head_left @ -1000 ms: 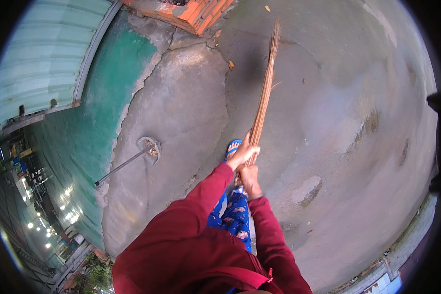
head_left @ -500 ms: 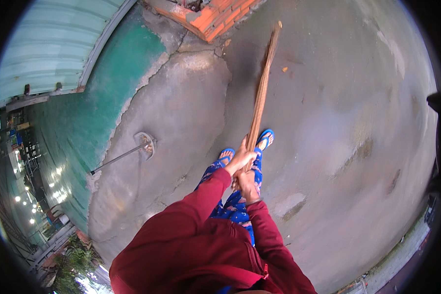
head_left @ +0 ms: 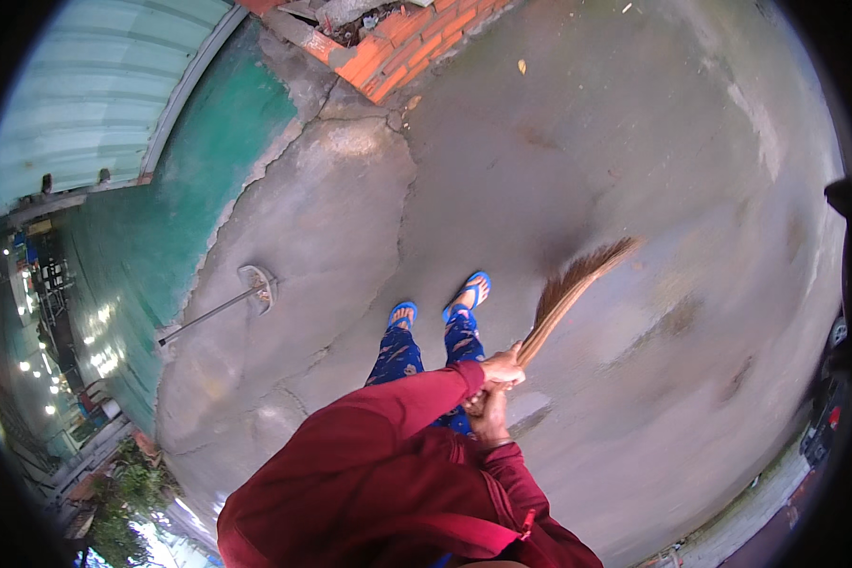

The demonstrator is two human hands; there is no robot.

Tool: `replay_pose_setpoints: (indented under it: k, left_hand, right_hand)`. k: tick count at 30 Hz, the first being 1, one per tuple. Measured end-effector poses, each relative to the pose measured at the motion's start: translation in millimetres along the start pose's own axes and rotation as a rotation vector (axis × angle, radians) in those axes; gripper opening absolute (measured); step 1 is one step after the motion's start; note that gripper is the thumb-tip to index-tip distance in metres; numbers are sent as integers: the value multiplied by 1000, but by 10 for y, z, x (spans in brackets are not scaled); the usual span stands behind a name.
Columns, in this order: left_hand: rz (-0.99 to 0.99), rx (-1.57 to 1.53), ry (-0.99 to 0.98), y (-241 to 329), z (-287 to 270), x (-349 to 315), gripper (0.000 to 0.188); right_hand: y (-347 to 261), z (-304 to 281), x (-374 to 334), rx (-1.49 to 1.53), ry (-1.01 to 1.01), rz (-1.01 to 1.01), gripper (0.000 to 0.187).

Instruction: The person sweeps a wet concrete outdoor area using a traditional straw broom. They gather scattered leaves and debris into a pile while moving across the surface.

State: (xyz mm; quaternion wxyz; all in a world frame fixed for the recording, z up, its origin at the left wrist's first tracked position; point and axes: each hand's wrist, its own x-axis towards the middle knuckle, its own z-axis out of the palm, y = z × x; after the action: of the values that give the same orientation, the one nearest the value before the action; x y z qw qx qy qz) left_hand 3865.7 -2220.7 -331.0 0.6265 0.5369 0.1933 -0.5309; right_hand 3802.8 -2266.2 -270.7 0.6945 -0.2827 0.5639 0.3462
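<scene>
A brown straw broom [head_left: 577, 289] slants out to the right from both of my hands, its fanned bristles against the concrete floor [head_left: 502, 208]. My left hand [head_left: 504, 367] is wrapped round the broom's handle, farther forward along it. Just behind it, my right hand [head_left: 488, 415] is closed on the handle's end, which the fingers mostly hide. At my left stands a long-handled dustpan [head_left: 263, 289] with bits of litter in it. A yellow leaf [head_left: 522, 66] lies on the floor ahead.
A low orange brick wall [head_left: 417, 47] juts in at the far side. Green-painted floor [head_left: 161, 246] and a pale corrugated metal panel [head_left: 114, 95] lie to the left. Plants [head_left: 128, 502] grow at the lower left. My feet wear blue flip-flops [head_left: 469, 292].
The broom has swung from pointing straight ahead to pointing right, its bristles now spread. Both hands moved slightly right and nearer my body. My feet stand farther left in the view.
</scene>
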Motion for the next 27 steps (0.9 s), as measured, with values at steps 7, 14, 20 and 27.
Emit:
replay_pose_setpoints:
  k: [7, 14, 20, 27]
  left_hand:
    - [112, 9, 449, 479, -846, -485, 90]
    - [-30, 244, 1003, 911, -2539, 306, 83]
    - [97, -235, 557, 717, -2502, 104, 91]
    - [-25, -150, 595, 796, -2692, -786, 90]
  right_hand:
    - [-20, 757, 166, -212, -415, 36, 23]
    - [-774, 2073, 1416, -204, -530, 375, 12]
    - [-446, 2162, 1257, -319, -354, 226, 11]
    - [108, 2649, 689, -383, -234, 297, 11]
